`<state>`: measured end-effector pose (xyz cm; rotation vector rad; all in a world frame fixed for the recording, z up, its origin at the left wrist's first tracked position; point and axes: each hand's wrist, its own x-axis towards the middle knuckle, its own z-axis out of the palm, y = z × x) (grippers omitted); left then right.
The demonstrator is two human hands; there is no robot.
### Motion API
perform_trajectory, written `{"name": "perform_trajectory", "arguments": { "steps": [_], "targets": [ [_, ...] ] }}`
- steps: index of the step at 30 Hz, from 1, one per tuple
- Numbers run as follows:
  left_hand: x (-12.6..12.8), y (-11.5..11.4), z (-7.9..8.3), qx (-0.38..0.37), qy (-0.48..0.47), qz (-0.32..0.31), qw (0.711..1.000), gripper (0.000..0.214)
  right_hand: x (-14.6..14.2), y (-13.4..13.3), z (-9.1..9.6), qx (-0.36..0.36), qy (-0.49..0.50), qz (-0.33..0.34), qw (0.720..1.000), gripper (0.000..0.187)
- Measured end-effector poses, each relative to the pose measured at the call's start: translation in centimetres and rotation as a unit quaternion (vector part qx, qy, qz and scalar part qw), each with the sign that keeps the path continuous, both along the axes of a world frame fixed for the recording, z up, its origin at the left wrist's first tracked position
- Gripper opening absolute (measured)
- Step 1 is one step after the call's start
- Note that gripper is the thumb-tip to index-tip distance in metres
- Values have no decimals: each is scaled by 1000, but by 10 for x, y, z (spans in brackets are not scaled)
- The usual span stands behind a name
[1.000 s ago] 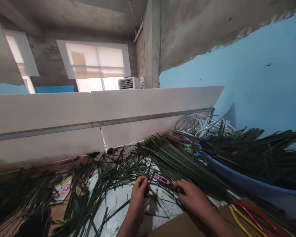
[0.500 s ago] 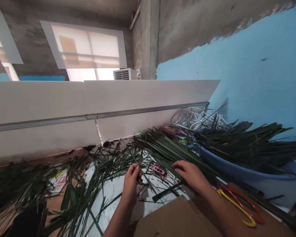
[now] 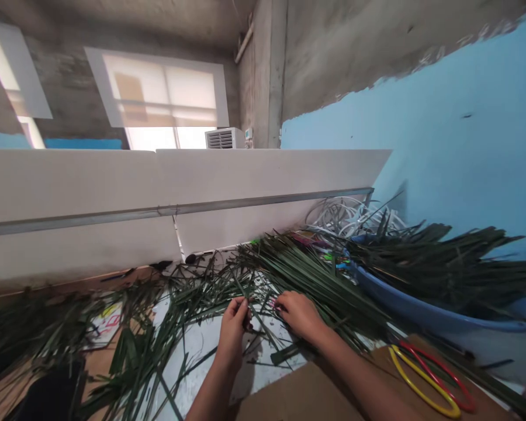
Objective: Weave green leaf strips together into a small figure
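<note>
From where I stand, the head camera's view shows the person's left hand [image 3: 232, 333] curled, its fingertips pressed together in what looks like a pinch on a thin strip of dark green palm leaf [image 3: 258, 320] (exactly how many strips it holds is hidden). Just to its right, the right hand [image 3: 300, 317] rests with bent fingers on a fanned heap of long dark green leaf strips [image 3: 315, 280]. I cannot tell whether that hand is gripping any of them. A sliver of pink plastic [image 3: 272, 303] shows at its fingertips. The work at this moment is handling the strips at the edge of the heap.

Beyond the right hand sits a wide blue plastic basin [image 3: 421, 313] stuffed with more strips, and below it lie yellow and red plastic hoops [image 3: 425, 380] on a brown cardboard sheet [image 3: 298, 397]. Past both hands, a tangle of white cables [image 3: 350, 213] lies against a white panel [image 3: 92, 199].
</note>
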<state>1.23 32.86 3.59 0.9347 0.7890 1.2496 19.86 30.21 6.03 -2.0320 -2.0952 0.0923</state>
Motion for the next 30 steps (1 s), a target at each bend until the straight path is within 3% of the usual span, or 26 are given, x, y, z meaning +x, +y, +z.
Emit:
{"name": "perform_trajectory", "arguments": {
  "steps": [6, 10, 15, 19, 24, 30],
  "targets": [
    [-1, 0, 1, 3, -3, 3, 1000, 44, -9, 8, -18, 40, -43, -44, 997, 29],
    [-4, 2, 2, 0, -10, 12, 1000, 44, 1, 2, -16, 54, -30, -42, 997, 23],
    [-7, 5, 1, -5, -14, 25, 1000, 43, 22, -4, -5, 54, 57, -78, 994, 20],
    [-8, 5, -1, -8, -11, 28, 1000, 44, 30, 0, -4, 29, 190, -76, 978, 12],
    [-5, 4, -2, -10, -3, 18, 1000, 46, 19, 5, -10, -27, 405, -16, 914, 14],
    [-1, 2, -1, -9, 4, 3, 1000, 47, 8, -5, -3, -61, 570, 25, 819, 23]
  ]
}}
